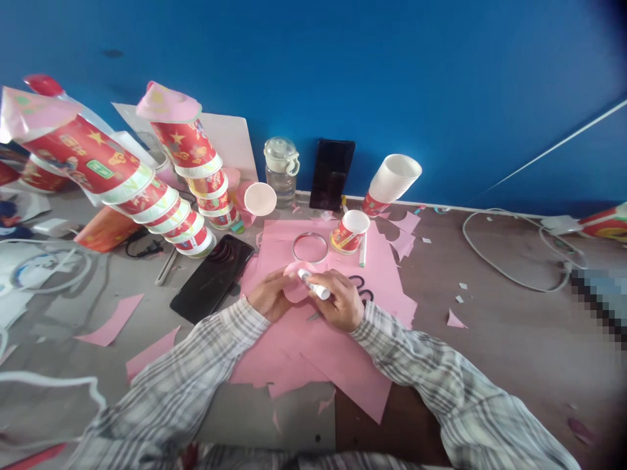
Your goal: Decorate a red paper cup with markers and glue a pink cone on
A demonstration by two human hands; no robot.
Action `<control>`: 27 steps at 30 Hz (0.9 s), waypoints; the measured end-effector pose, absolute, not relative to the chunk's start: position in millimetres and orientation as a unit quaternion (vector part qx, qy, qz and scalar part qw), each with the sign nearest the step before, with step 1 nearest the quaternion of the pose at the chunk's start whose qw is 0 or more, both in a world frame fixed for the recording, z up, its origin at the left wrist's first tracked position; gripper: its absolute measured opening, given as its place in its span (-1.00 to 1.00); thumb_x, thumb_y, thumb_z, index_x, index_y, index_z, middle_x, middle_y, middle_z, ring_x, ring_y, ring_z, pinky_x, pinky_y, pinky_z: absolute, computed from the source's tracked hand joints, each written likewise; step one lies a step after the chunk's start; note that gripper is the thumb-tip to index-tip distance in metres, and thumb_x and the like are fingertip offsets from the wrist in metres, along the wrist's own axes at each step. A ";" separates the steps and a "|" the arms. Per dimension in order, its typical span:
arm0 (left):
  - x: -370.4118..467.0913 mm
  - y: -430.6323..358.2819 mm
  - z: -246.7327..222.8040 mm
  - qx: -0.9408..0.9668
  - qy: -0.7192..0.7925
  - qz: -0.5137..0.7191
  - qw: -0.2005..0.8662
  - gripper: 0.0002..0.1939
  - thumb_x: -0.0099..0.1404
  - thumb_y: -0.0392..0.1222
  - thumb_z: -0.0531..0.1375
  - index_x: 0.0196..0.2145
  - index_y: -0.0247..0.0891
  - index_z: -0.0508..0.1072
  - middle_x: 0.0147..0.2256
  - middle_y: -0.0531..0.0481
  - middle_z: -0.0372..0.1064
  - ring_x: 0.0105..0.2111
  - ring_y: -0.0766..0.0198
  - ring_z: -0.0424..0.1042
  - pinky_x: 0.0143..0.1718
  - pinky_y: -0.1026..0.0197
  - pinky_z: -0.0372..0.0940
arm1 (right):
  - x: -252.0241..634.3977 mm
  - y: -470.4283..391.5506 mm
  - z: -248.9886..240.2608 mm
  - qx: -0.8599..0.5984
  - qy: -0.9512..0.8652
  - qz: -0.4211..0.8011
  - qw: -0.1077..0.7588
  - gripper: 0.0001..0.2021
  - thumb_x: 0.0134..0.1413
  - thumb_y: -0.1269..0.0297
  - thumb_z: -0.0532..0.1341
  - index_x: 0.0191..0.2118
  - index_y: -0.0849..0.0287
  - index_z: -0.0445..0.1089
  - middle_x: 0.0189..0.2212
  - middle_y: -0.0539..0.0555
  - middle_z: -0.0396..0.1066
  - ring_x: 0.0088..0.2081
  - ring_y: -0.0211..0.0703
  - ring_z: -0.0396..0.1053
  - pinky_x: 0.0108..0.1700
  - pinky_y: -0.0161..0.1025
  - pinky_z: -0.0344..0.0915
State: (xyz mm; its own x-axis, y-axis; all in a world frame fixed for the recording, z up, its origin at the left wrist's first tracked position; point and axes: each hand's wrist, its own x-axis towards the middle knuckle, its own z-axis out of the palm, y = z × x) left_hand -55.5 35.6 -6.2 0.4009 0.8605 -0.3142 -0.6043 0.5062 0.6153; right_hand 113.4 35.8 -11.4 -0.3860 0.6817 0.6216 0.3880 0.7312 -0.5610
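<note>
Low over the pink paper sheets (274, 352), my left hand (271, 295) holds a small rounded pink paper piece (295, 294) by its left side. My right hand (343, 301) is closed around a white tube-shaped stick (316, 286), whose far end touches or lies just over that piece. Black-handled scissors (362, 287) lie beside and partly beneath my right hand. Beyond my hands are a clear ring (310, 248) and a red and white paper cup (350, 232), with a white marker (362, 251) next to the cup.
At the left stand two towers of stacked red cups (164, 202) with pink tops, near a black phone (213, 277). A bottle (281, 173), upright phone (333, 175) and cup stack (392, 184) line the blue wall. A white cable (490, 261) lies right.
</note>
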 end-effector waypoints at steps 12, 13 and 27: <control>-50.8 36.3 -10.8 0.207 0.305 0.478 0.797 -0.58 0.03 -0.22 0.22 -0.12 -0.36 0.36 -0.24 -0.15 0.42 -0.21 0.09 0.37 -0.20 0.10 0.32 | 113.3 36.3 -10.9 -0.373 -0.822 0.094 0.419 -0.71 0.04 0.31 0.17 -0.06 0.13 0.28 -0.34 0.08 0.45 -0.33 -0.06 0.38 -0.27 -0.12 0.25; -50.9 36.1 -11.7 0.204 0.304 0.481 0.797 -0.62 0.03 -0.22 0.21 -0.14 -0.36 0.37 -0.26 -0.14 0.43 -0.23 0.10 0.38 -0.23 0.12 0.33 | 113.6 36.6 -10.9 -0.367 -0.825 0.094 0.419 -0.71 0.04 0.32 0.17 -0.06 0.11 0.28 -0.34 0.08 0.46 -0.33 -0.06 0.37 -0.28 -0.12 0.25; -48.8 36.2 -6.8 0.183 0.321 0.479 0.796 -0.67 0.03 -0.17 0.23 -0.24 -0.40 0.40 -0.38 -0.13 0.43 -0.33 0.11 0.41 -0.31 0.10 0.34 | 110.7 33.3 -6.7 -0.321 -0.861 0.035 0.393 -0.74 0.04 0.34 0.15 -0.10 0.05 0.29 -0.37 0.03 0.49 -0.33 -0.06 0.35 -0.28 -0.12 0.21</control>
State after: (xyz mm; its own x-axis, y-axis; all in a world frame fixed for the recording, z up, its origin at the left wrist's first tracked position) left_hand -48.8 36.2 -6.8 0.3343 0.8806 -0.3357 -0.6454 0.4735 0.5993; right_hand 110.7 33.3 -6.7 -0.4852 0.5800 0.6544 0.5250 0.7917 -0.3125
